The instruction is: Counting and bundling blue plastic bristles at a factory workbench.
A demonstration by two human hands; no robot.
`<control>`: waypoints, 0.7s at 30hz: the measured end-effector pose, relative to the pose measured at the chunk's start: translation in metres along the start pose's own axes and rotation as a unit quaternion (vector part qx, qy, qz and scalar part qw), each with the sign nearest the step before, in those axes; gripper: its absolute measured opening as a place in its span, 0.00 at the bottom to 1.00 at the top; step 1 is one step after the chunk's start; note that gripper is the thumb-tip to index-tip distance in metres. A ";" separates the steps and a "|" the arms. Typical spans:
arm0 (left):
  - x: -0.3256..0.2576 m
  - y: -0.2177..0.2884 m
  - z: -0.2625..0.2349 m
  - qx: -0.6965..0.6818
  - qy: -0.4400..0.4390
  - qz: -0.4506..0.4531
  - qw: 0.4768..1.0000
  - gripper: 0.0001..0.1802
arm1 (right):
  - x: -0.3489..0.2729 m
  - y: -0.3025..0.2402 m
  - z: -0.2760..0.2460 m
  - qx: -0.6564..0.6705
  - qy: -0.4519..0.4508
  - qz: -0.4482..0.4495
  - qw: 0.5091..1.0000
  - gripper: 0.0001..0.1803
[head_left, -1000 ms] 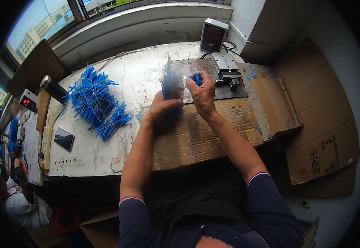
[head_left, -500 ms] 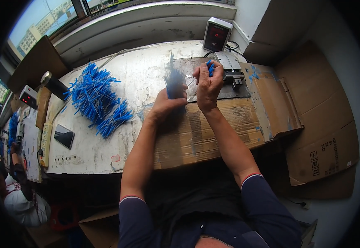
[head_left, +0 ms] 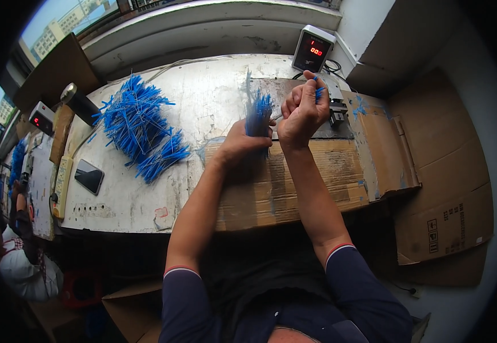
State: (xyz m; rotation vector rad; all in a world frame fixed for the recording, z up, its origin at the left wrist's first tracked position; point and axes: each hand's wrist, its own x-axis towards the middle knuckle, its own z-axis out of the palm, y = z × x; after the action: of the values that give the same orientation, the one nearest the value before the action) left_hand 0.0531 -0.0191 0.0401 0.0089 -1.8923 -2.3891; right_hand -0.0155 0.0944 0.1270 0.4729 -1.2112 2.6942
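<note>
My left hand is closed round an upright bundle of thin blue strands, with the thumb across its front. Just to the right, my right hand is raised with its fingers curled. Blue ends of a few strands poke out at the top of its grip; their lower part is hidden by the fingers. Behind that hand sits a small metal machine on a dark plate, partly covered by the hand. A big loose heap of the same blue strands lies on the white table to the left.
A counter with a lit red display stands at the back right. Flattened cardboard covers the table's near edge. Left are a phone, a dark cylinder and a power strip. Another person works at far left.
My right hand has moved up and right, away from the bundle and closer to the machine. The counter's display looks brighter. The whole view has shifted slightly.
</note>
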 end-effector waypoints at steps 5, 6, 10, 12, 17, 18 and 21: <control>-0.002 0.001 -0.002 0.002 -0.006 -0.011 1.000 0.26 | 0.006 0.002 -0.001 0.025 -0.011 0.045 0.999 0.20; -0.002 0.001 -0.002 -0.021 -0.007 -0.012 1.000 0.26 | 0.008 0.001 -0.001 0.055 -0.020 0.076 0.995 0.24; -0.004 0.003 -0.005 -0.084 -0.017 -0.025 0.996 0.28 | 0.004 0.010 0.009 0.067 -0.050 0.126 0.988 0.33; -0.006 0.001 -0.005 -0.099 -0.007 -0.015 0.995 0.28 | -0.002 0.018 0.002 0.035 -0.063 0.143 0.987 0.33; -0.003 0.003 -0.003 -0.114 -0.034 -0.004 0.993 0.29 | 0.018 -0.012 0.005 0.066 -0.050 0.109 0.991 0.32; -0.003 0.004 -0.002 -0.104 -0.037 -0.001 0.994 0.28 | 0.025 -0.020 0.006 0.079 -0.039 0.116 0.989 0.32; -0.001 -0.001 -0.002 -0.071 -0.042 0.002 0.997 0.28 | 0.026 -0.023 0.007 0.090 -0.021 0.138 0.986 0.33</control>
State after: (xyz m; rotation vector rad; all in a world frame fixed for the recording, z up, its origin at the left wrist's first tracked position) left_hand 0.0539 -0.0206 0.0382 -0.1062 -1.7487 -2.5533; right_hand -0.0325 0.1045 0.1571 0.4124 -1.1223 3.0610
